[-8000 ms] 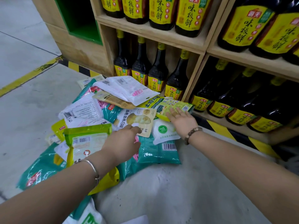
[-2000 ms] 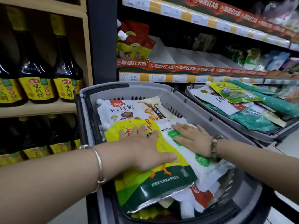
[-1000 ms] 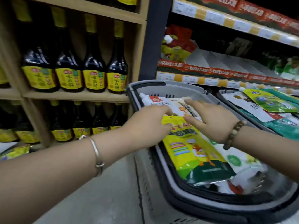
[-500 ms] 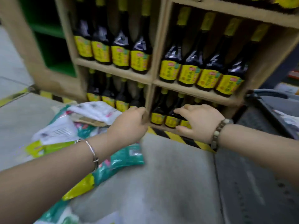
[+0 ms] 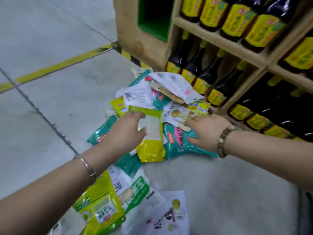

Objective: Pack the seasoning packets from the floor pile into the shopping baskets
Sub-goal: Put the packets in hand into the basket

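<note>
On my feed, the pile of plastic seasoning packets (image 5: 138, 94) lies on the grey concrete floor (image 5: 59, 99), just beside a wooden shelf (image 5: 220, 39) of dark, yellow-labelled sauce bottles (image 5: 218, 85). The left hand (image 5: 125, 133) rests on a lime-green packet (image 5: 150, 148), fingers curled at its top edge. I cannot tell if they grip. The right hand (image 5: 208, 131) is spread, fingers released, thumb touching a teal packet (image 5: 174, 150).

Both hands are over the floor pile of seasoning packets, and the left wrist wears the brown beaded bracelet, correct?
No: in the head view the brown beaded bracelet is on the right hand; the left hand wears a thin silver bangle. Both are over the floor pile of seasoning packets.
</note>
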